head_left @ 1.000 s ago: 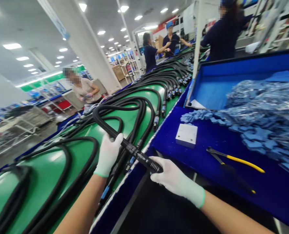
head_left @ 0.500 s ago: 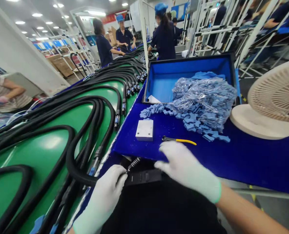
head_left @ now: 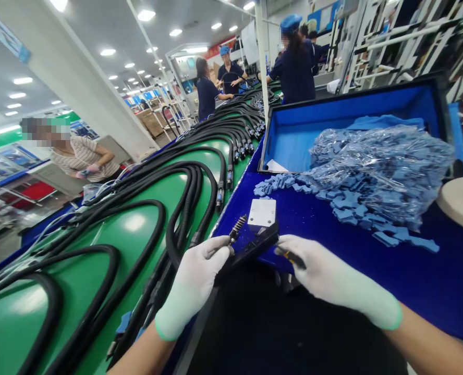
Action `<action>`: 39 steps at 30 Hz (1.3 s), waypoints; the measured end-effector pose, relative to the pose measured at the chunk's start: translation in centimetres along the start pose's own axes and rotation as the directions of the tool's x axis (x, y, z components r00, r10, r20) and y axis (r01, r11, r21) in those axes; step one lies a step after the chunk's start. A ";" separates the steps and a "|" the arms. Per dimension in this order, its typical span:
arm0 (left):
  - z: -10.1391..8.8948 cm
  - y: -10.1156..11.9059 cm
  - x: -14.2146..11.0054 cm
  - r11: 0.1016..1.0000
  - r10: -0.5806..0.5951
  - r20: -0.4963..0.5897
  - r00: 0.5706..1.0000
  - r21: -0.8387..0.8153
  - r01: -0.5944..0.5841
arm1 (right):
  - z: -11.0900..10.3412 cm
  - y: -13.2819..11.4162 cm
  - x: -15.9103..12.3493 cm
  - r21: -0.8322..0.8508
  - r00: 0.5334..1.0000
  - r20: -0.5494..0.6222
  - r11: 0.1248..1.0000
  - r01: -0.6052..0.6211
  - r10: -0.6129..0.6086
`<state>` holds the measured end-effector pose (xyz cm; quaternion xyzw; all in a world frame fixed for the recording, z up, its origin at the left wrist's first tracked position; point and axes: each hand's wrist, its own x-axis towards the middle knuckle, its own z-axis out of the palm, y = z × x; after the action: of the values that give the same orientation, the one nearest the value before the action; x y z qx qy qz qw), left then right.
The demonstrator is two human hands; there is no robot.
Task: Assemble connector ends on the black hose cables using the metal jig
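My left hand [head_left: 200,273], in a white glove, is closed in a pinch on a black bar-shaped part [head_left: 255,246]. A dark rod with a metal coil spring [head_left: 238,227] sticks up beside the thumb and fingers of that hand. My right hand [head_left: 321,265], also gloved, is wrapped round a yellow-handled hand tool [head_left: 293,257], whose exact kind I cannot make out; its fingertips are at the right end of the black part. Just behind the black part a white metal block [head_left: 262,212] with small holes stands on the blue table.
Light-blue pieces [head_left: 344,200] lie heaped, some in a clear bag [head_left: 384,161], spilling from a blue bin [head_left: 286,138]. Thick black cables [head_left: 169,177] cover the green surface at left. A fan base [head_left: 462,203] stands at right. Several people work farther off.
My right hand has picked up the yellow-handled tool from the table. The black part has risen and tilted up at its right end. My view has turned left.
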<state>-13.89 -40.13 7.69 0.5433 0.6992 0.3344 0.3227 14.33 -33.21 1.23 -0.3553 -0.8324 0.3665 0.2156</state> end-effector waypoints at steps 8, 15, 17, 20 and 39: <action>0.1 1.0 -0.4 1.000 0.024 -0.057 0.998 -0.017 -0.025 | 1.7 -4.6 2.8 0.063 0.955 0.028 0.954 0.293 -0.295; 0.8 1.4 -0.6 0.994 0.104 -0.076 0.992 0.040 -0.102 | 2.4 -3.5 2.6 -0.069 0.970 0.057 0.968 0.242 -0.238; 0.9 1.2 -0.6 0.990 0.130 -0.079 0.988 0.060 -0.125 | 2.7 -3.3 2.4 -0.091 0.974 0.057 0.971 0.222 -0.217; 1.1 0.8 -0.6 0.974 0.205 -0.097 0.974 0.120 -0.193 | 2.9 -3.1 2.4 -0.123 0.974 0.046 0.966 0.227 -0.223; 2.6 0.7 1.0 0.954 0.264 -0.056 0.963 0.159 -0.253 | 3.4 -1.4 2.7 -0.199 0.982 -0.035 0.965 0.173 -0.183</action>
<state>-11.61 -38.71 6.71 0.6397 0.6571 0.3406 0.2073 9.90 -33.39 0.39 -0.3081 -0.8869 0.2527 0.2338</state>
